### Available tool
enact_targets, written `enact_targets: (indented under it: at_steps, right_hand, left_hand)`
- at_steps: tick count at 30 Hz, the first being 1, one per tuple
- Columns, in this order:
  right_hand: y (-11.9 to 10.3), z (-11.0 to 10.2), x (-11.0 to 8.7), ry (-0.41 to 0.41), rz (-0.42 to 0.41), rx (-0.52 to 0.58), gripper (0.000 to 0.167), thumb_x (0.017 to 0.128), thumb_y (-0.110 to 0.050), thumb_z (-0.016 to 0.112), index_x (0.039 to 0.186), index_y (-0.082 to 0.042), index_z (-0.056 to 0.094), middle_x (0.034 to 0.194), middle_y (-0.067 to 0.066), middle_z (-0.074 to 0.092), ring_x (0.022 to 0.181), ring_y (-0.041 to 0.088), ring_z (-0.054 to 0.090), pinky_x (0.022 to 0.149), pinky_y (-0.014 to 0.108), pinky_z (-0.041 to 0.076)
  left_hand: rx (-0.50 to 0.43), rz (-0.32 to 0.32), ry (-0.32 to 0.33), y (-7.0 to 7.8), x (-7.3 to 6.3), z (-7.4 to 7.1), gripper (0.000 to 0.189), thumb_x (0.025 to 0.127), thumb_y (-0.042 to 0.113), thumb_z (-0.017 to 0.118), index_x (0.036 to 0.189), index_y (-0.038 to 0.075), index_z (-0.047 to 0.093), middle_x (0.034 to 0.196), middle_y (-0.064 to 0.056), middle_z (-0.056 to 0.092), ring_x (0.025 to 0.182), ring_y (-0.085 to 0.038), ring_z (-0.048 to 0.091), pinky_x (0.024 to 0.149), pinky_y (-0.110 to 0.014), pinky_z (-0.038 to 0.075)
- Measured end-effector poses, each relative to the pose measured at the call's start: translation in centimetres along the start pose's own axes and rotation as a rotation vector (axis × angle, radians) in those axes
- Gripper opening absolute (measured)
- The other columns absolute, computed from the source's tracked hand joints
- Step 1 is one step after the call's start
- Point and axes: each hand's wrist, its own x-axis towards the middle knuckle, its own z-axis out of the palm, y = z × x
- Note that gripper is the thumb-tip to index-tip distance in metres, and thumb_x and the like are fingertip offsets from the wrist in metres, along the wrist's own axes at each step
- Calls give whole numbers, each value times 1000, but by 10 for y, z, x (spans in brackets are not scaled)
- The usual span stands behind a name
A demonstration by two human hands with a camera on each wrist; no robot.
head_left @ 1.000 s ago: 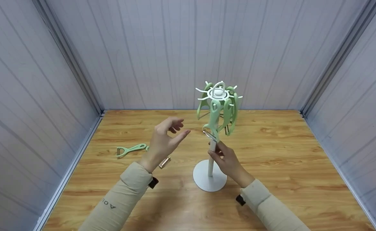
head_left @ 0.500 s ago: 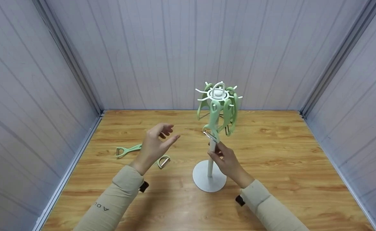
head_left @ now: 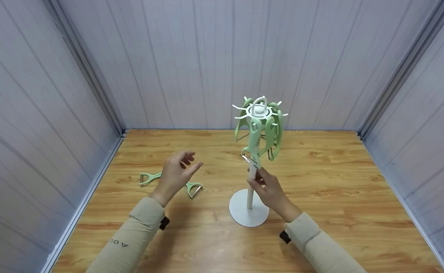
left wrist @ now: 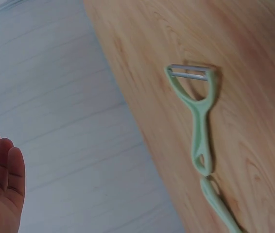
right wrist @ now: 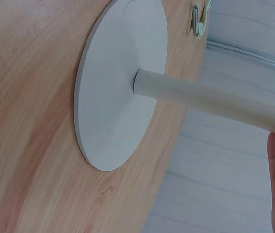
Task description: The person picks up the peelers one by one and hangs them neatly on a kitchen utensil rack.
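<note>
A white upright stand with hooks radiating from its top carries several light green peelers, hung by the holes in their handles. My right hand grips its pole below the hanging peelers, thumb and fingers on either side. My left hand hovers over the table's left part, holding nothing, its fingers loosely bent. Two more green Y-shaped peelers lie under it: the left peeler with its blade outward, and the right peeler with a toothed blade. In the head view my left hand covers their handles.
The wooden table is bounded by pale panel walls at the back and both sides. The stand's round white base rests on the table in front of me. Several bare hook tips stick out at the stand's top.
My left hand has moved left and down, away from the stand, uncovering the toothed peeler and covering more of the left one. My right hand still holds the pole.
</note>
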Motion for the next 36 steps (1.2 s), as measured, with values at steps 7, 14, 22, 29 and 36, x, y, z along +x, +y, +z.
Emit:
enact_targets:
  at_steps: [7,14,22,29,36]
  right_hand:
    - [0,3,-2,-12,-12,1,26,105,0,65,130,-1,58,99,10,70,89,11,69,78,28,63]
    - [-2,4,-2,-14,2,-4,30,105,-1,66,135,0,59,99,8,71,88,13,69,77,28,63]
    - [-2,0,-1,-21,20,-4,35,107,-3,65,142,0,56,102,9,71,90,11,68,79,27,62]
    - [2,-14,-7,46,20,-7,30,104,3,67,134,1,60,99,6,71,87,6,66,77,24,61]
    - [1,-13,-11,29,13,-2,35,106,2,65,139,-2,58,100,5,70,89,8,67,79,25,62]
  left_hand:
    - [18,-32,-5,-20,-10,-1,36,97,18,85,126,-1,74,108,-15,77,95,-35,72,83,-51,62]
    - [58,-80,-2,-33,-17,-5,35,96,19,85,124,-1,75,105,-16,77,94,-32,72,83,-45,61]
    - [65,-142,-14,-42,-15,-5,37,97,19,84,126,-2,74,107,-20,76,96,-35,71,87,-49,60]
    - [62,-171,-95,-44,-7,7,43,101,28,80,133,0,72,114,-21,75,101,-32,71,86,-49,59]
    - [86,-227,-92,-55,-16,10,44,99,27,83,130,-2,72,112,-22,74,96,-32,71,85,-50,60]
